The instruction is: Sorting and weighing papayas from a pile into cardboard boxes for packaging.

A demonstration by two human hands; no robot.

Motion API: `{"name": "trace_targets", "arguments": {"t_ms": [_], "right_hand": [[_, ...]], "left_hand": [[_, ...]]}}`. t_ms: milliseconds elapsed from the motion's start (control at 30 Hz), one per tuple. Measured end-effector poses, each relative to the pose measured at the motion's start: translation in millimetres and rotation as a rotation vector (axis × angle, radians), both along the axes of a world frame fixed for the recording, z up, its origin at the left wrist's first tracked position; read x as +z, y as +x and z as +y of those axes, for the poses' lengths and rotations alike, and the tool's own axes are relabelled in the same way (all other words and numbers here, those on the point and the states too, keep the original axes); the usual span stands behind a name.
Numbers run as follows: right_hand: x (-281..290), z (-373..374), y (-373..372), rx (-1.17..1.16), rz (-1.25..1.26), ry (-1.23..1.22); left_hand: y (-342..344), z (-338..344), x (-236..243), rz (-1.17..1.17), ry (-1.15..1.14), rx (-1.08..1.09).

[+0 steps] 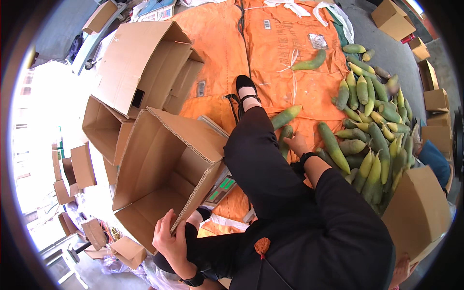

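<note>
Orange sheeting (217, 53) covers much of the grey floor (403, 55). On it lie a lone long green vegetable (314, 61), a white string (294, 87) and another vegetable (287, 117) nearer the person's knee. A green-and-yellow heap (374, 121) spreads along the sheeting's right edge; cardboard boxes (436, 100) stand beyond.

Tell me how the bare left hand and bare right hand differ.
The left hand holds the edge of an open brown cardboard box; the right hand is at a long dark-green vegetable. The left hand sits lower in the picture, the right hand higher. Both have a black band at the wrist.
</note>
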State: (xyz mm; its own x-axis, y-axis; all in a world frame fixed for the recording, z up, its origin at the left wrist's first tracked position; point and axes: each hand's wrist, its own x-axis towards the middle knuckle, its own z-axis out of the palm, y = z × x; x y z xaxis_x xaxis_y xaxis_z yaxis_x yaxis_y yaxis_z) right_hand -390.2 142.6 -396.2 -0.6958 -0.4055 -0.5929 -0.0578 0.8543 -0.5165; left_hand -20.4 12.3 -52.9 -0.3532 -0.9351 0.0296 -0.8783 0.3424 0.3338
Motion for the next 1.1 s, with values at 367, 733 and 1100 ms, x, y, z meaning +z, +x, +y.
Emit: {"name": "trace_targets", "arguments": {"t_ms": [367,733,1100], "right_hand": [[-42.9,-14.7,-0.7,-0.261,-0.098,0.029],[15.9,-12.0,-5.1,-0.319,-0.289,-0.319],[204.3,-62.5,-69.1,-0.061,0.216,-1.113]], "left_hand": [[-0.9,-5.2,-0.4,0.032,0.016,-0.009],[3.0,-7.4,4.5,0.06,-0.046,0.007],[4.8,-3.4,14.7,0.108,-0.065,-0.033]]}}
